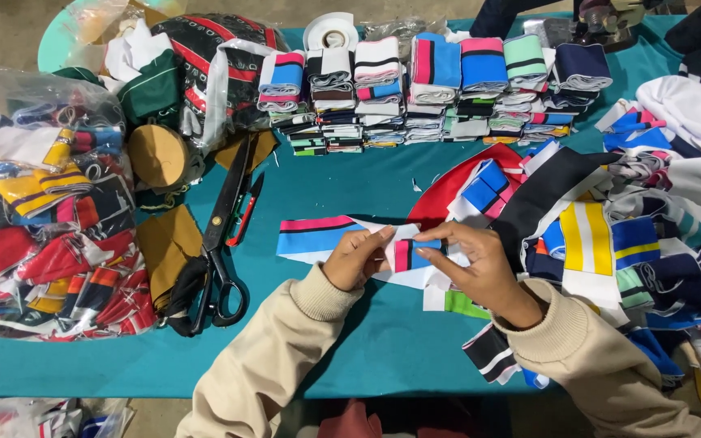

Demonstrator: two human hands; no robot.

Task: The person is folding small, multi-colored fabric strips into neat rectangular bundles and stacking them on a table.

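From my seat the feed looks evenly lit and fairly bright — soft light from overhead, colours strong and saturated. Shadows are short and faint; I see a soft one under the forearms on the teal table cover (350, 341). The clear plastic bag (42, 105) at the left throws white glare off its wrinkles. Focus holds sharp across the middle — the corners go a little soft and darker, and the table's edges bow slightly from the wide lens.

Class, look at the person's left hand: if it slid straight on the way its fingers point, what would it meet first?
Likely the right hand's fingers, just across the folded striped band both hands pinch; the left hand points right.
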